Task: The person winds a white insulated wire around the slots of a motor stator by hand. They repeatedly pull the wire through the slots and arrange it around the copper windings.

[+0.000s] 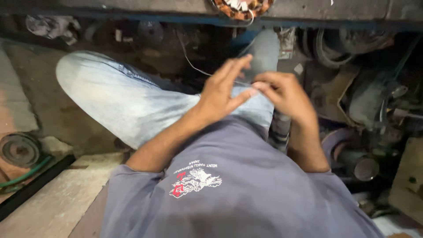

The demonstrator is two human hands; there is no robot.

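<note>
I sit with my knee (pixel 110 94) raised in pale jeans, and both hands meet just above my lap. My left hand (pixel 220 90) pinches the wire (pixel 194 66) between thumb and a bent fingertip while the other fingers fan out loose. My right hand (pixel 286 94) is curled, its fingertips closing on the same wire right where the two hands touch.

I judge the wire very light and limp, easy to kink and likely to slip through a loose pinch, so it wants a fingertip hold close to the working end rather than a full fist.

It is thin and pale, almost a thread. It runs from my fingers up and to the left in a slack curve toward the dark clutter under the counter (pixel 308 9). A round coil of copper windings (pixel 241 8) sits at that counter's edge above my hands. An old pulley wheel (pixel 20 150) lies on the floor at far left.
</note>
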